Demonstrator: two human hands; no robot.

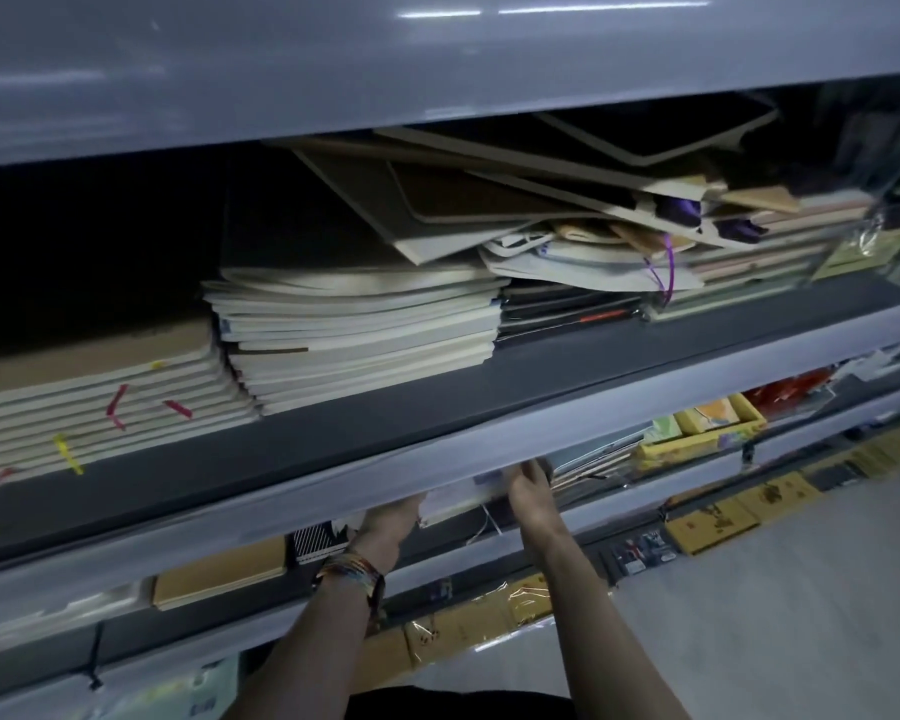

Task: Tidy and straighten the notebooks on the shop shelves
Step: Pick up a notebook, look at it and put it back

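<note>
Notebook (458, 504) held between fingers (533, 469) of left hand (392, 511) and right hand (530, 492).

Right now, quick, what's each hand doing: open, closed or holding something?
Left hand: at the pale notebook, left end; fingers hidden, cannot tell.
Right hand: grips the pale notebook at its right end.
</note>
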